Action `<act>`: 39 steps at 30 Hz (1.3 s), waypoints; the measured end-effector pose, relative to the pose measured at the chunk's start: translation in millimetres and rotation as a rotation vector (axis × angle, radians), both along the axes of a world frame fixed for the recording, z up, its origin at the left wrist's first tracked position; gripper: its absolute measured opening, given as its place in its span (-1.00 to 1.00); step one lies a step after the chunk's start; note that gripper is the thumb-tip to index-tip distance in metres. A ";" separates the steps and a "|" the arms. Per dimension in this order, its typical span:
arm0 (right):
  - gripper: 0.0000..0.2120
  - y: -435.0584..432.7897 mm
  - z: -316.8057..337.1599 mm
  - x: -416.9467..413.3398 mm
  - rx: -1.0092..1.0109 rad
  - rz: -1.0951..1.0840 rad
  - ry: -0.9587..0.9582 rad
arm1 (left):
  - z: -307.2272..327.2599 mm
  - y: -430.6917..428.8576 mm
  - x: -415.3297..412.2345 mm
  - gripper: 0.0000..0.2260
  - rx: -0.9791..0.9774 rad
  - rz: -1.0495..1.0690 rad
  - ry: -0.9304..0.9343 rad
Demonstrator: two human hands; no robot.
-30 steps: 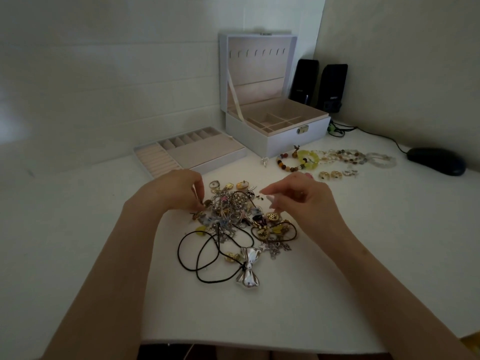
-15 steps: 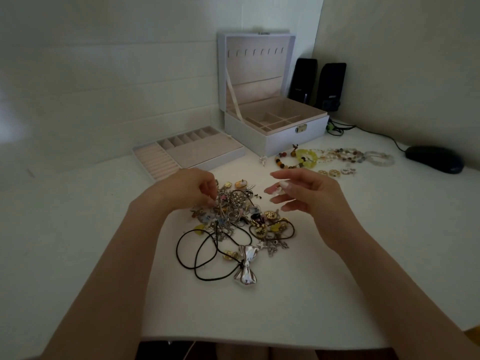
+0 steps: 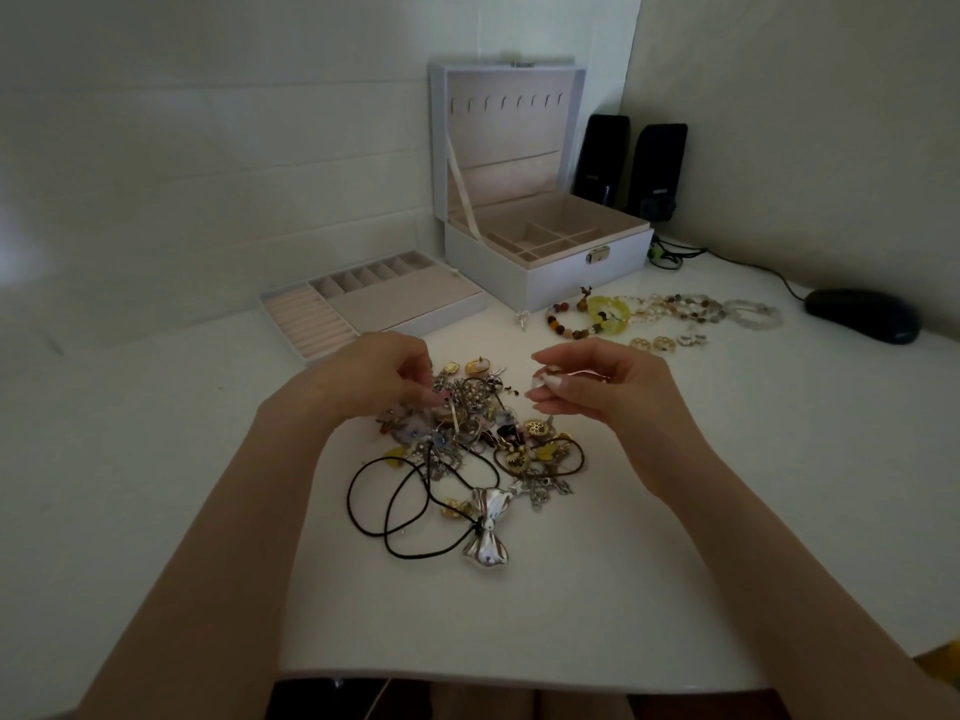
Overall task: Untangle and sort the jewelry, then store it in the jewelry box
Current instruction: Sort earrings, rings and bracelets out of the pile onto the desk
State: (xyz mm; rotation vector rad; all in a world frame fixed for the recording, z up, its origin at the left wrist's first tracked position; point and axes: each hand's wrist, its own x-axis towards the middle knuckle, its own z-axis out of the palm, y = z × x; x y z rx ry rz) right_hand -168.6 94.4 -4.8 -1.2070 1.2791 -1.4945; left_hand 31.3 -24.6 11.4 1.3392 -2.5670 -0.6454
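Note:
A tangled pile of jewelry (image 3: pixel 488 433) lies in the middle of the white table. Its near end is a silver bow pendant (image 3: pixel 487 532) on a black cord (image 3: pixel 395 506). My left hand (image 3: pixel 374 376) pinches into the pile's left side, fingertips closed on small pieces there. My right hand (image 3: pixel 587 387) hovers just right of the pile, fingers curled and apart, nothing visible in them. The white jewelry box (image 3: pixel 587 267) stands open at the back with its lid upright. Its removed tray (image 3: pixel 374 304) lies to the left.
Sorted bead bracelets (image 3: pixel 670 309) and gold earrings (image 3: pixel 652 343) lie in a row right of the box. Two black speakers (image 3: pixel 631 163) stand in the corner, a black mouse (image 3: pixel 860 314) with its cable at the far right. The table's front edge runs near my forearms.
My right hand has lifted off the pile and drawn back to the right, its fingers loosening. My left hand has stayed pinched in the pile's left side.

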 end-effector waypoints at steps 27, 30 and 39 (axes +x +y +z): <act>-0.83 -9.5 0.4 20.0 0.099 0.151 0.153 | 20.5 33.7 -21.2 -0.84 0.298 -0.269 0.720; -0.88 -8.2 0.1 16.7 0.077 0.121 0.140 | 19.6 33.8 -22.7 -0.86 0.289 -0.266 0.703; -0.97 -6.8 -0.9 8.9 -0.042 0.038 0.119 | 8.3 22.8 -23.2 -0.86 0.120 -0.142 0.606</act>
